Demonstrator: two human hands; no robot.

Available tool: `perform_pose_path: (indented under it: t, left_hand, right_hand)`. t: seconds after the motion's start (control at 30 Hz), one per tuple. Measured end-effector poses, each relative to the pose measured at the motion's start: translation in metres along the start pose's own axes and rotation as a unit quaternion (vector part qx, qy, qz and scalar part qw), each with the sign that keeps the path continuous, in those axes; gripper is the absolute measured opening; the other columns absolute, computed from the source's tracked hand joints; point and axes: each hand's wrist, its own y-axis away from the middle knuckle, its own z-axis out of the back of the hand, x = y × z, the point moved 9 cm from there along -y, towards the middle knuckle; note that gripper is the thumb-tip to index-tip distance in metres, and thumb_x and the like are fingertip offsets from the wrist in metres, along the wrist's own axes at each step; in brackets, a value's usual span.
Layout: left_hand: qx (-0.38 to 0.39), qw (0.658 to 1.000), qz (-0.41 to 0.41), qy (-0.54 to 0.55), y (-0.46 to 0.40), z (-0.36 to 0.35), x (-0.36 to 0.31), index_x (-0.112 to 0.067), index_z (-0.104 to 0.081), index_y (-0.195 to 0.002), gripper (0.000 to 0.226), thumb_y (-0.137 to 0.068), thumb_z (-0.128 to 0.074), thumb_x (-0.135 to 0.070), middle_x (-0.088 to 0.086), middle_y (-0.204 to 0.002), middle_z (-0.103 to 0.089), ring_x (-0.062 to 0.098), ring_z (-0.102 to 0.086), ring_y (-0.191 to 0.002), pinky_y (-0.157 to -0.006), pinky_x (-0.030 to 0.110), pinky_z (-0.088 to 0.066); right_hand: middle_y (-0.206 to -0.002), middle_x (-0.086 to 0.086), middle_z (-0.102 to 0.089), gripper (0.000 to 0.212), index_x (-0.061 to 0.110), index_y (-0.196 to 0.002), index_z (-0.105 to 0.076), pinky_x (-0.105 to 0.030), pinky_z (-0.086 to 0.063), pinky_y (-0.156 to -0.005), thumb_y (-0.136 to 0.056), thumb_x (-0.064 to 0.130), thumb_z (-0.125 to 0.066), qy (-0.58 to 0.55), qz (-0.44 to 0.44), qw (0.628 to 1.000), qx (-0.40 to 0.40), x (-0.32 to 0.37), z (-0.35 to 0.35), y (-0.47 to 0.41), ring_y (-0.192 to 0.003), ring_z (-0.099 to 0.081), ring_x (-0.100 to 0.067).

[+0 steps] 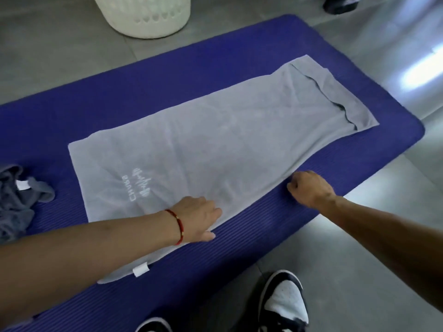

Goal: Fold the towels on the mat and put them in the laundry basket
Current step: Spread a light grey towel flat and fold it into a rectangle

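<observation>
A grey towel (215,144) lies spread lengthwise on the blue mat (167,75), and I take the towel as my landmark. Its far right end is turned back on itself in a narrow flap. Pale lettering shows on the towel toward its left end, and a small white tag (141,269) sticks out at its near left corner.

My left hand (196,218) rests on the towel's near edge, just right of the lettering, fingers fairly straight and lying on the cloth, the thumb at the hem. A red cord bracelet (178,226) circles that wrist. My right hand (309,188) is at the same near edge, further right, fingers curled under in a fist right where cloth meets mat; it seems to pinch the hem, though the fingertips are hidden beneath the knuckles.

Left of the towel, a second, darker grey towel (16,197) sits crumpled on the mat, apart from the first, with its own white tag. Beyond the towel's far side, off the mat on the grey floor (60,44), stands the white basket (146,17), well apart. My shoes (282,300) stand on the floor near the towel's near side.
</observation>
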Motion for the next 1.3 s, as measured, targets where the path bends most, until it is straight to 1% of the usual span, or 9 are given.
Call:
perform_pose_path:
  t: [0.2,0.33,0.53,0.63,0.77,0.9,1.07,1.17,1.3]
  left_hand:
    - [-0.053,0.998,0.001,-0.028,0.006,-0.017,-0.007,-0.016,-0.057,-0.077,0.036,-0.056,-0.087,-0.014,0.002,-0.074,-0.055,0.019,-0.054,-0.057,-0.045,0.028,-0.023]
    - [-0.080,0.990,0.068,0.093,0.012,-0.005,0.008,-0.012,-0.059,-0.089,0.003,-0.092,-0.058,-0.013,0.006,-0.090,-0.062,0.022,-0.059,-0.076,-0.059,0.032,-0.034]
    - [-0.047,0.988,0.065,0.132,0.018,-0.009,0.007,-0.011,-0.060,-0.099,0.019,-0.099,-0.041,-0.011,0.005,-0.099,-0.063,0.021,-0.055,-0.080,-0.066,0.035,-0.038]
    - [-0.022,0.993,0.046,0.110,0.016,-0.010,0.001,-0.015,-0.060,-0.098,0.021,-0.101,-0.040,-0.018,0.002,-0.097,-0.062,0.018,-0.055,-0.081,-0.067,0.035,-0.044]
    - [-0.121,0.990,-0.011,0.072,-0.008,0.024,0.002,-0.019,-0.061,-0.088,0.027,-0.094,-0.041,-0.037,-0.003,-0.081,-0.055,0.017,-0.052,-0.075,-0.056,0.034,-0.045]
    - [-0.177,0.982,-0.031,0.052,-0.089,0.072,0.011,-0.015,-0.069,-0.107,0.039,-0.087,-0.046,-0.040,0.010,-0.106,-0.063,0.030,-0.059,-0.095,-0.069,0.042,-0.053]
    - [-0.100,0.986,0.091,0.101,-0.214,0.114,0.039,-0.036,-0.031,-0.156,0.054,-0.104,-0.033,-0.047,0.008,-0.168,-0.014,0.032,-0.011,-0.153,-0.119,0.051,-0.021]
    - [-0.097,0.973,0.183,0.102,-0.257,0.117,0.070,-0.044,-0.012,-0.159,0.057,-0.105,-0.026,-0.049,0.001,-0.170,0.005,0.032,0.009,-0.155,-0.122,0.062,-0.001]
    - [-0.139,0.964,0.213,0.083,-0.260,0.089,0.091,-0.048,0.006,-0.158,0.059,-0.102,-0.011,-0.059,-0.004,-0.170,0.015,0.031,0.013,-0.156,-0.120,0.067,0.001]
  right_hand:
    - [-0.082,-0.004,-0.057,0.029,0.009,-0.091,-0.057,-0.036,-0.048,-0.068,-0.099,0.037,-0.055,-0.192,-0.117,0.974,-0.025,-0.007,0.001,-0.024,-0.070,-0.055,-0.022]
    - [-0.101,-0.008,-0.064,0.036,0.008,-0.107,-0.061,-0.035,-0.049,-0.067,-0.095,0.042,-0.064,-0.319,-0.187,0.928,-0.045,-0.008,-0.002,-0.033,-0.075,-0.058,-0.023]
    - [-0.094,-0.010,-0.069,0.031,0.006,-0.102,-0.064,-0.032,-0.053,-0.060,-0.090,0.034,-0.070,-0.414,-0.234,0.878,-0.050,-0.013,-0.006,-0.038,-0.085,-0.069,-0.026]
    - [-0.097,-0.013,-0.070,0.039,0.005,-0.107,-0.063,-0.032,-0.050,-0.057,-0.087,0.036,-0.071,-0.407,-0.244,0.879,-0.037,-0.022,-0.006,-0.033,-0.085,-0.069,-0.027]
    - [-0.086,-0.011,-0.071,0.039,0.007,-0.092,-0.067,-0.035,-0.052,-0.063,-0.087,0.045,-0.071,-0.352,-0.199,0.914,-0.019,-0.037,-0.008,-0.023,-0.077,-0.067,-0.027]
    - [-0.070,-0.007,-0.063,0.042,0.012,-0.068,-0.055,-0.034,-0.046,-0.059,-0.089,0.048,-0.058,-0.350,-0.238,0.900,-0.100,-0.085,0.023,-0.033,-0.066,-0.061,-0.029]
    - [-0.138,-0.014,-0.052,0.037,0.021,-0.114,-0.067,-0.055,-0.041,-0.108,-0.095,0.048,-0.052,-0.323,-0.317,0.872,-0.186,-0.169,0.057,-0.073,-0.128,-0.046,-0.039]
    - [-0.148,-0.015,-0.041,0.045,0.019,-0.131,-0.062,-0.055,-0.033,-0.112,-0.101,0.047,-0.043,-0.316,-0.353,0.859,-0.192,-0.201,0.065,-0.104,-0.136,-0.036,-0.041]
    - [-0.152,-0.014,-0.033,0.060,0.012,-0.133,-0.060,-0.057,-0.026,-0.112,-0.102,0.058,-0.038,-0.315,-0.399,0.837,-0.203,-0.226,0.075,-0.140,-0.138,-0.030,-0.038]
